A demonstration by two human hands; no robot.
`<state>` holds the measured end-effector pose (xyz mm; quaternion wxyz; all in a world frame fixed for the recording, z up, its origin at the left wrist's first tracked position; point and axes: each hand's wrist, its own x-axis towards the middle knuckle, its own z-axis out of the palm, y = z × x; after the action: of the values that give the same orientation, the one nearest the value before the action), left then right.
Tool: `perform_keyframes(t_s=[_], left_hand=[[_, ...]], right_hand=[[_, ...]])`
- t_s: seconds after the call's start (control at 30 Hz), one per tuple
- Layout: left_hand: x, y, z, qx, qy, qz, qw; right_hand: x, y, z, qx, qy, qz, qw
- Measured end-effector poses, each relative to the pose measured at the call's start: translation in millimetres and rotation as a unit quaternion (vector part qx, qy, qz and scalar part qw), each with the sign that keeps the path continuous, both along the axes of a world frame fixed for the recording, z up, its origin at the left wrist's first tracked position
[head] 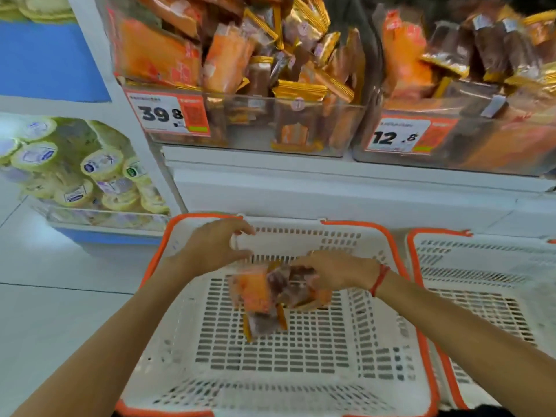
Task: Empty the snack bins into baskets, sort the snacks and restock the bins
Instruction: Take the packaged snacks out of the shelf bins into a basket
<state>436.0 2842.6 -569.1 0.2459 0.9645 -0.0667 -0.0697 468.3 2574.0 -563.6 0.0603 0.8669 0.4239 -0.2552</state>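
Our right hand (337,273) pinches a bunch of snack packets (270,293) above the white basket (301,371). Our left hand (213,246) hovers beside it, fingers loosely spread, empty. Beyond, two clear bins (255,121) of snacks sit on the shelf (331,182).

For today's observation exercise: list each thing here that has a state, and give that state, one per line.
Near basket: nearly empty, on the floor.
Second basket: looks empty.
Snack packets: blurred, under the right hand.
Right hand: gripping packets.
Left hand: fingers curled, holding nothing.
Left bin: heaped full.
Right bin: heaped full.
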Motion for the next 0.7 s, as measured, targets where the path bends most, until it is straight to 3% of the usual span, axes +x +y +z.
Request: perform_keyframes(t_s=[0.07,0.17,0.23,0.3,0.37,0.43,0.5,0.6,0.7], left_hand=[[10,-6,19,-0.004,-0.151,0.026,0.988],[23,-15,48,0.000,-0.388,0.048,0.921],[32,-15,67,0.008,-0.494,0.036,0.869],[43,-11,91,0.020,-0.555,0.039,0.831],[54,-2,112,0.033,-0.571,0.075,0.817],[65,10,130,0.045,-0.555,0.114,0.823],[78,25,142,0.077,-0.516,0.144,0.841],[96,49,154,0.126,-0.449,0.199,0.862],[107,59,163,0.145,-0.401,0.237,0.873]], right_hand=[[10,14,6,0.078,-0.012,-0.039,0.996],[24,36,48,0.225,-0.074,-0.090,0.967],[27,40,78,0.326,-0.189,-0.088,0.922],[30,42,103,0.416,-0.311,-0.055,0.853],[40,47,129,0.471,-0.368,-0.048,0.800],[56,51,153,0.485,-0.409,-0.060,0.771],[73,58,173,0.449,-0.418,-0.097,0.784],[107,71,192,0.364,-0.380,-0.154,0.836],[141,95,209,0.321,-0.365,-0.140,0.863]])
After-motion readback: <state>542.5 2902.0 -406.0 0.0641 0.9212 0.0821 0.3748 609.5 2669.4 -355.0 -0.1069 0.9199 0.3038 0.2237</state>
